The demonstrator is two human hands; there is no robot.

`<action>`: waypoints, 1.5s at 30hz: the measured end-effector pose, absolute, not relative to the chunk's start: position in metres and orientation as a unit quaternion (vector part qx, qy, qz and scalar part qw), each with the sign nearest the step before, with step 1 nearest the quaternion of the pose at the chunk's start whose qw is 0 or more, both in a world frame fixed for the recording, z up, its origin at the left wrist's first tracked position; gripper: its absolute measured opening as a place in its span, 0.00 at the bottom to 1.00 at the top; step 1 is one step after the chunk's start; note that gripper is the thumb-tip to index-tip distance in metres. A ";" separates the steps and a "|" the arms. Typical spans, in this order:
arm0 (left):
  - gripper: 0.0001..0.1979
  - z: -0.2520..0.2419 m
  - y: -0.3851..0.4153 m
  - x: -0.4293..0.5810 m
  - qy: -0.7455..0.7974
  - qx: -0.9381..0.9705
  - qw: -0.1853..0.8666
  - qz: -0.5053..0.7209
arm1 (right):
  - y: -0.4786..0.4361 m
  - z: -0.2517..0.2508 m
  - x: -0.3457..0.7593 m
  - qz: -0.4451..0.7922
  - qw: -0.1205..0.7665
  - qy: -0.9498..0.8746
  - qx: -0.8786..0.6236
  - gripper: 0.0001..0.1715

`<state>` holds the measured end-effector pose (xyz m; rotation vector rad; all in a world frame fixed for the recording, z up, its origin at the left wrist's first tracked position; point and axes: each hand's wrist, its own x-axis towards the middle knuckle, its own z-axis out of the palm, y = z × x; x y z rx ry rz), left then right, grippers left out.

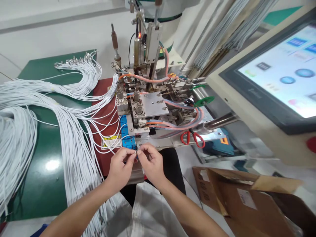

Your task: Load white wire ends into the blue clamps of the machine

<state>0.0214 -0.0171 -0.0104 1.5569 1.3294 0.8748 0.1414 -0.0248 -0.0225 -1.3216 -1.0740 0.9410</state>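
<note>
My left hand (121, 165) and my right hand (151, 163) meet at the front edge of the machine (153, 105). Both are closed in a pinch, fingertips nearly touching. Between them is a tiny metallic-looking piece, too small to name. Just beyond the fingers sits a row of blue blocks (127, 131) with white cables (98, 118) running into it from the left. More of these cables lie in a thick bundle (66, 121) over the green table, hanging down beside my left forearm.
A touchscreen panel (283, 72) juts in at the right. Red-handled scissors (192, 138) lie at the machine's front edge. An opened cardboard box (247, 200) stands lower right. Left is the green tabletop (46, 184) with a coiled cable bundle (14, 151); a warning label (111, 142) is nearby.
</note>
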 end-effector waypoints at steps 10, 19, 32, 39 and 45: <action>0.06 -0.007 -0.015 0.019 0.535 0.644 0.436 0.331 | -0.022 -0.016 0.153 0.407 0.557 -0.501 -0.523 0.04; 0.06 0.010 -0.006 0.013 0.526 0.658 0.468 0.268 | -0.008 0.004 0.170 0.328 0.461 -0.662 -0.492 0.08; 0.07 0.001 -0.006 0.015 0.530 0.571 0.534 0.329 | -0.014 -0.008 0.151 0.551 0.507 -0.417 -0.515 0.08; 0.08 0.002 -0.004 0.011 0.512 0.674 0.441 0.298 | -0.006 0.000 0.162 0.562 0.447 -0.458 -0.524 0.10; 0.08 0.003 -0.005 0.011 0.505 0.691 0.416 0.306 | -0.018 -0.004 0.154 0.401 0.470 -0.515 -0.594 0.10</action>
